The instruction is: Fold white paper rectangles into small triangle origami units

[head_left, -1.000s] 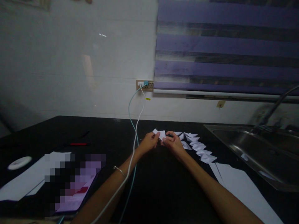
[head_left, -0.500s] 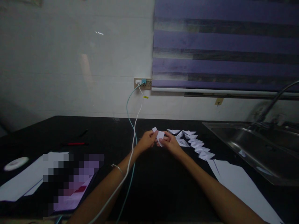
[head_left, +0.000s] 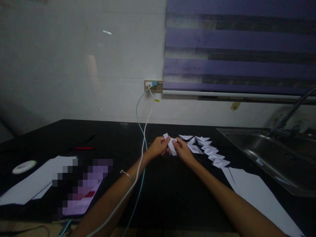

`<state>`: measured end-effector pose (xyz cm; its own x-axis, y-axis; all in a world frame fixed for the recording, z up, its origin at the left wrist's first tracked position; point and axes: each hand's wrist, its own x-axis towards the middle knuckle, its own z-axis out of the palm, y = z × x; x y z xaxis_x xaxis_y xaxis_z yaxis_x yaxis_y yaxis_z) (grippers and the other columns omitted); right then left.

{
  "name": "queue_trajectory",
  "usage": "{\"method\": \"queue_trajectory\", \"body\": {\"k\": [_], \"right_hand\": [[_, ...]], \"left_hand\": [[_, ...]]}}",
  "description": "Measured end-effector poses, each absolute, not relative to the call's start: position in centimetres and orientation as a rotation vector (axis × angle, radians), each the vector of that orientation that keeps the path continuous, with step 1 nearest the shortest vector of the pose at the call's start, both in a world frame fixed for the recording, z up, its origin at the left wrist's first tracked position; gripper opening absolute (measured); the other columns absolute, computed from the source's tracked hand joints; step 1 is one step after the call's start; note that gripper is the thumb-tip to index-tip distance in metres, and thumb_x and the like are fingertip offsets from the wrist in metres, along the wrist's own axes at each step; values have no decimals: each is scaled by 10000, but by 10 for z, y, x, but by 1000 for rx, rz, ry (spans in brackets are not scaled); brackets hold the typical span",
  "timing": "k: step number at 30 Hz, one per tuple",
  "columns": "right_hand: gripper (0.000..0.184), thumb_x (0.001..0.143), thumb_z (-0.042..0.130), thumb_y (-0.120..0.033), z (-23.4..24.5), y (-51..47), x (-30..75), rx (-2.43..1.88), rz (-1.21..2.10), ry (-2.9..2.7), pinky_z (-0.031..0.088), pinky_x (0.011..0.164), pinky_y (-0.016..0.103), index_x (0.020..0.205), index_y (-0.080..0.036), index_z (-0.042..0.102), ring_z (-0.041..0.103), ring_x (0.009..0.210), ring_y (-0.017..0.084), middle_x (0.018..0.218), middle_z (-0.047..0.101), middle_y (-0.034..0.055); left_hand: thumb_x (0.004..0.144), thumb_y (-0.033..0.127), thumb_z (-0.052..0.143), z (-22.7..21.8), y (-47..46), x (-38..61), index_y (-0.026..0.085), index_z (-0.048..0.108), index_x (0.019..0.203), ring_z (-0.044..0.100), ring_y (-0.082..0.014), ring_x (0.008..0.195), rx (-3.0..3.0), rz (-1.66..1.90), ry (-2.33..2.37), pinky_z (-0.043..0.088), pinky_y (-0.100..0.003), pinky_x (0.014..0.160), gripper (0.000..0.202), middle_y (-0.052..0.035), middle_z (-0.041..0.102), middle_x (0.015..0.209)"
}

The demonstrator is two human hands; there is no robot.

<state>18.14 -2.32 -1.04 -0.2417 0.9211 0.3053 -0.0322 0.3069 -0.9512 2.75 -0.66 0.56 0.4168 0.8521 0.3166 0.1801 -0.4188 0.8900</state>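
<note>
A small folded piece of white paper (head_left: 172,146) is held between both hands above the black countertop. My left hand (head_left: 159,146) pinches its left side, with a narrow strip of the paper sticking up past the thumb. My right hand (head_left: 182,149) grips the right side, its thumb lying across the front face. Most of the fingers behind the paper are hidden. Just beyond my right hand lie several folded white paper boats (head_left: 209,150) in a slanting row, with another flatter folded paper (head_left: 195,149) beside them.
White paper sheets (head_left: 256,187) lie at the right, near a steel sink (head_left: 247,144). At the left are more sheets (head_left: 37,181), a white roll (head_left: 24,167), a red pen (head_left: 84,148) and a partly blurred purple-screened device (head_left: 81,204). White and teal cables (head_left: 142,151) cross my left forearm.
My right thumb has moved up onto the paper's front face, and the paper is turned and looks narrower. The whole view has shifted slightly.
</note>
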Motion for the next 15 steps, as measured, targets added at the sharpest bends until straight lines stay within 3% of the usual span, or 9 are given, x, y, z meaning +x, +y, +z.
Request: {"method": "queue_trajectory", "body": {"k": [7,15], "right_hand": [[307,844,523,-513,-15,-21,185,-899,1074,-1605,410,468,234,799,-210,510,565,517,138,620,617,-22],[305,847,514,-517,-12,-25,181,-831,1203,-1582,439,502,251,806,-215,497,592,537,149,647,643,-9]], "left_hand": [[912,580,240,6,-9,25,136,500,510,404,-67,319,1910,901,942,316,-190,395,652,16,446,377],[918,501,313,7,-9,24,136,510,512,391,-64,319,1929,914,965,277,-186,364,581,7,484,403]]}}
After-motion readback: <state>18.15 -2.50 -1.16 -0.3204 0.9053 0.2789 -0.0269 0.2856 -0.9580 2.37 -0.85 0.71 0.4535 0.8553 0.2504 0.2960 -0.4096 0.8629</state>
